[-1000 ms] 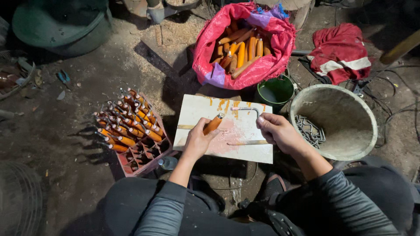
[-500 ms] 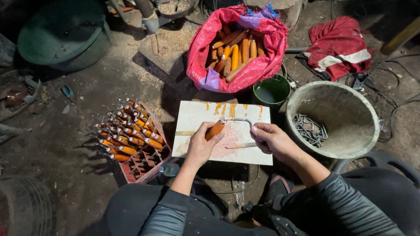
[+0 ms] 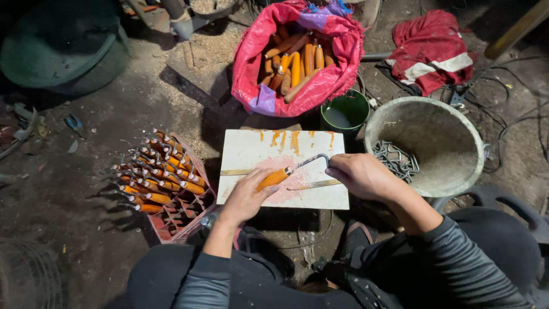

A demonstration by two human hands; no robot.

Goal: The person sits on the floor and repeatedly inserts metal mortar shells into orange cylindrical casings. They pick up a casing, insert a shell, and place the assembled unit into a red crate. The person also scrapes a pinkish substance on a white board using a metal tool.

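My left hand [image 3: 247, 197] grips the orange wooden handle [image 3: 273, 178] of a small tool over a white board [image 3: 251, 150]. My right hand [image 3: 361, 174] holds the bent metal rod [image 3: 309, 162] that sticks out of that handle. Both hands rest just above the board, which is stained pink and streaked with orange. A thin stick [image 3: 313, 185] lies on the board under my right hand. A red crate [image 3: 182, 213] on the left holds several finished tools with orange handles and metal hooks.
A pink sack [image 3: 269, 94] of orange handles stands behind the board. A small green pot [image 3: 345, 112] and a large grey bucket [image 3: 430, 146] with metal parts sit at the right. A red cloth [image 3: 430, 50] lies at the back right, a dark round lid [image 3: 60, 48] at the back left.
Both hands have come down closer to the board with the tool. The view has shifted slightly. The handle stays in my left hand, the rod in my right.
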